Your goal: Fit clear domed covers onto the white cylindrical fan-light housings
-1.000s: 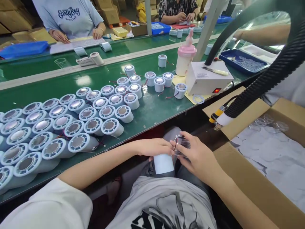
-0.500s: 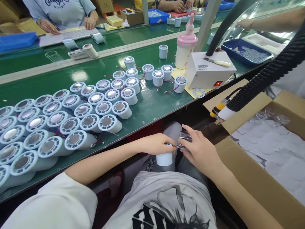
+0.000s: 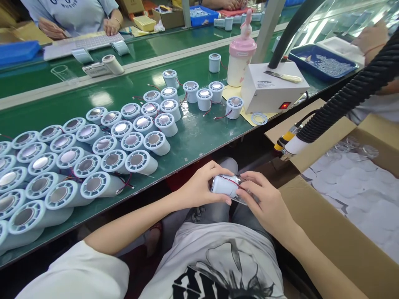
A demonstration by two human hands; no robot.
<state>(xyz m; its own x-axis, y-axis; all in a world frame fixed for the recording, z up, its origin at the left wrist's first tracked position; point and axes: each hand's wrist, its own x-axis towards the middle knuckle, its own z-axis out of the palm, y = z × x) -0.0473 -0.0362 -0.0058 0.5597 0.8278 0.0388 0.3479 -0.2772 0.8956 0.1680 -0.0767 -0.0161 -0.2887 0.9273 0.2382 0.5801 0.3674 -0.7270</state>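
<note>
Above my lap, my left hand (image 3: 202,187) grips a light-blue cylindrical part (image 3: 223,186) lying on its side. A thin red and dark wire (image 3: 230,180) runs along its body. My right hand (image 3: 265,196) is closed around a clear plastic cup-like piece (image 3: 239,199), which meets the part's right end. How far it goes over that end is hard to see behind my fingers. To the left, on the green bench (image 3: 199,143), stand rows of similar blue cylinders (image 3: 107,144) with round metal discs on top and wires trailing.
A white box-shaped device (image 3: 271,93) with a lit red switch stands beside a pink-lidded bottle (image 3: 238,62). A black ribbed hose (image 3: 346,93) hangs at right over an open carton (image 3: 299,199) holding white discs and clear pieces. Co-workers' hands (image 3: 112,25) are across the bench.
The blue part has turned from upright onto its side and risen slightly in my left hand. My right hand has brought the clear piece against its end. My view has shifted slightly.
</note>
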